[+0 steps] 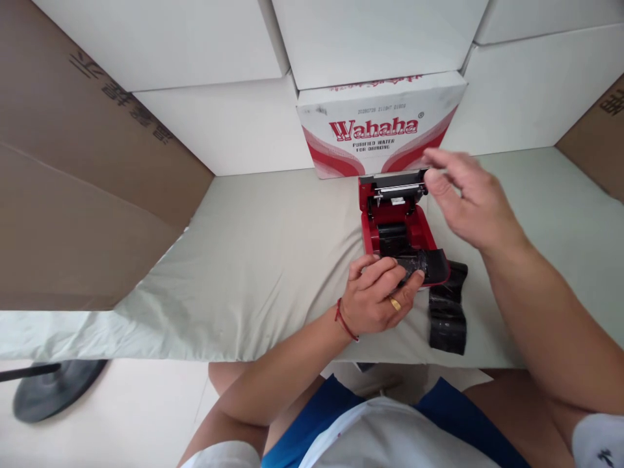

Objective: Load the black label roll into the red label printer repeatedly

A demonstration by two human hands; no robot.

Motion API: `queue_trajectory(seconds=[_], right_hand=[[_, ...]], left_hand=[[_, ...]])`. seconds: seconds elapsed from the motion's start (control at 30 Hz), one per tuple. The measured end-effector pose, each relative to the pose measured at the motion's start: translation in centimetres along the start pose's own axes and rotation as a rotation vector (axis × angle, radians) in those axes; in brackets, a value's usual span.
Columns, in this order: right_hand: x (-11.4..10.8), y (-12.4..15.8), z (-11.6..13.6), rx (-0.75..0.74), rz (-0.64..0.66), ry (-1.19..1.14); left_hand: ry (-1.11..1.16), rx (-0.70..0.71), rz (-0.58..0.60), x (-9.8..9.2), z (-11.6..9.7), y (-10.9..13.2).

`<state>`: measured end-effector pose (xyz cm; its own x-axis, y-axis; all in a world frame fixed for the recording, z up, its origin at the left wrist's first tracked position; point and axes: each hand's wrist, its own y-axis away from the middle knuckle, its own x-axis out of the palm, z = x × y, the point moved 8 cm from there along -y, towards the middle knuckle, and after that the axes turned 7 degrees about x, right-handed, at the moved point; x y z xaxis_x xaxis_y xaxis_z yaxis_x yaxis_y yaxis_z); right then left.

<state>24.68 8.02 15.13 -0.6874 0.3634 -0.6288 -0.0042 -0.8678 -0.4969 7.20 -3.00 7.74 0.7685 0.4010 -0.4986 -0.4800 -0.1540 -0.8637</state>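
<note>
Nearest us are the blue shorts (pixel 316 422), below the edge of the pale green cloth (pixel 263 247); on that cloth, to the right of the left hand (pixel 383 292), a black film strip (pixel 447 325) lies rippled, its far end reaching up beside the near end of the red printer-like device (pixel 424 231); whether strip and device are joined, we cannot tell.

The left hand is the nearer one, its fingers curled over the black front panel (pixel 437 266) and the film there; whether they pinch or only press, we cannot tell, and they hide part of that edge; the device lies just ahead of this hand, its long axis running away from us, the far end tipped slightly left.

Inside sits a black roll (pixel 392 232); at the far end the lid (pixel 363 194) stands raised; the right hand (pixel 468 195), blurred, is open and empty by the lid's right end, though contact is unclear to us.

Close behind the lid, a Wahaha carton (pixel 385 130) limits room; beyond it we see stacked white boxes (pixel 380 39); a brown box (pixel 73 208) stands well left.
</note>
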Motion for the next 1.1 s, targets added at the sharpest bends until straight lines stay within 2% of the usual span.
queue_trajectory(seconds=[0.1,0.27,0.37,0.5,0.63,0.8,0.97,1.1], right_hand=[[1.0,1.4,0.8,-0.077,0.012,0.001],[-0.4,5.6,1.9,-0.121,0.019,0.005],[-0.7,8.2,1.5,-0.176,0.069,-0.004],[-0.1,10.7,-0.2,-0.158,0.115,-0.009],[0.3,11.0,-0.8,-0.092,0.091,-0.030],[0.5,10.6,-1.1,0.000,0.053,-0.027],[0.7,10.7,-1.0,-0.002,0.020,-0.032],[0.5,10.3,-0.9,0.027,-0.023,-0.036]], left_hand=[[-0.031,0.030,-0.006,-0.1,-0.5,-0.1],[-0.034,-0.008,0.004,0.1,-0.5,0.1],[-0.037,-0.019,0.001,0.2,-0.5,0.4],[-0.017,-0.061,0.005,0.3,-0.2,0.8],[0.097,-0.129,0.047,0.9,0.5,1.2],[0.174,-0.178,-0.102,-0.2,2.1,1.7],[0.350,-0.433,-0.065,0.1,5.2,2.5],[0.481,-0.581,-0.120,0.5,6.4,3.0]])
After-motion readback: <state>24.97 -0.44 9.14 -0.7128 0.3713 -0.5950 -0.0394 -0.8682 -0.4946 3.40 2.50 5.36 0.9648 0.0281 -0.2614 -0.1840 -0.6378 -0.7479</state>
